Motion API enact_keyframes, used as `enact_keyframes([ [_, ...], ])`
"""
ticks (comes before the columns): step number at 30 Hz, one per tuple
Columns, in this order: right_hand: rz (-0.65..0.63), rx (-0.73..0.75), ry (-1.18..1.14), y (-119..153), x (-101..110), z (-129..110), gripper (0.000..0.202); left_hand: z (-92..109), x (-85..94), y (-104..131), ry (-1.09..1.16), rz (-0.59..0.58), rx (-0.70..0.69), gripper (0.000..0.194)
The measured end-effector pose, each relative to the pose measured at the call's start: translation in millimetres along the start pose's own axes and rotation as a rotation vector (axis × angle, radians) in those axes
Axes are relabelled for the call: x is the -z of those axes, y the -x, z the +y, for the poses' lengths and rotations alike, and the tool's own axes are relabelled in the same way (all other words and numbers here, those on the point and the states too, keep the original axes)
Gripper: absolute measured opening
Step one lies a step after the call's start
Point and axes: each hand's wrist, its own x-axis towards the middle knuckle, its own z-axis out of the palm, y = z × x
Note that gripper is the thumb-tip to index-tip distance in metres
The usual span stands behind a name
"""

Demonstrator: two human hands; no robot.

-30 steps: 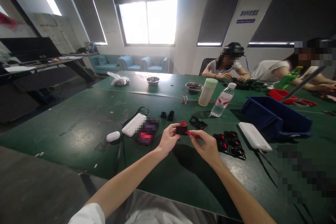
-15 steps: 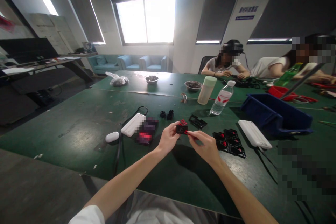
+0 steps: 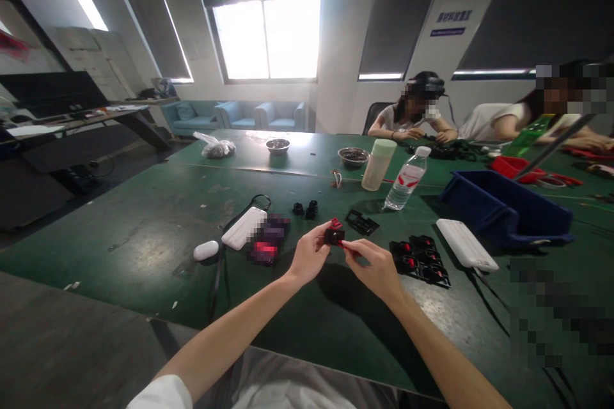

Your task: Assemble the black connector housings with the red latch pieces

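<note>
Over the middle of the green table [image 3: 158,223], my left hand [image 3: 309,252] grips a small black plastic part [image 3: 334,236] with a red piece on its top. My right hand [image 3: 371,263] pinches a small red piece [image 3: 341,243] against the part's lower right side; the fingers hide most of it. Several black parts with red pieces [image 3: 419,261] lie in a group to the right of my right hand. Behind my hands are a flat black frame [image 3: 362,222] and some small black round parts [image 3: 311,209].
A white power bank [image 3: 244,228], a phone and a white earbud case [image 3: 206,250] lie left. Another power bank [image 3: 465,244] and a blue bin [image 3: 503,211] stand right. Behind are a water bottle [image 3: 407,179], a tumbler [image 3: 378,165] and metal bowls [image 3: 354,156]. Two people sit at the far right.
The black part has turned slightly between my fingers, so its front face looks different. Both hands stay nearly in the same place.
</note>
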Motion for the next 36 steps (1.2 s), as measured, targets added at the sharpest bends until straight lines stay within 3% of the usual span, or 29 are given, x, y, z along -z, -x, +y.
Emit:
enact_keyframes([
  [18, 0.005, -0.023, -0.020, 1.3, -1.2, 2.0, 0.020, 4.7, -4.2, 7.8, -0.107, -0.021, -0.063, 0.064],
  [36, 0.025, 0.052, 0.049, 0.8, 1.8, 1.0, 0.020, 3.5, -3.1, 1.0, 0.166, 0.029, 0.184, 0.050],
])
